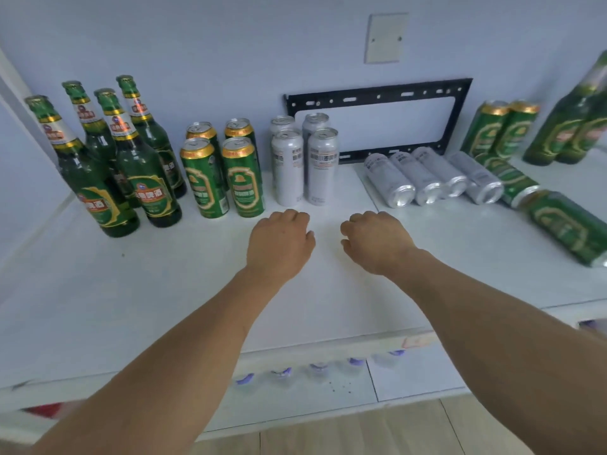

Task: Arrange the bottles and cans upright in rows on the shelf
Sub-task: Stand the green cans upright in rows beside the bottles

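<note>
Already sorted by kind toward the shelf's [98,290] back-left corner stand four bottles [111,159], then four green cans [223,172], then four silver cans [303,159], each in two rows, likely so more can join rightward. Lying on their sides toward the right edge are four silver cans and two green ones [565,224]; whether any container is full I cannot tell. Both the left hand [279,241] and right hand [377,239] hover mid-shelf, each grip loosely curled, holding nothing.

Bright, even, diffuse light; faint shadows. Wide-angle bending at edges; right-edge bottles [573,126] blurred; overall slightly soft.
</note>
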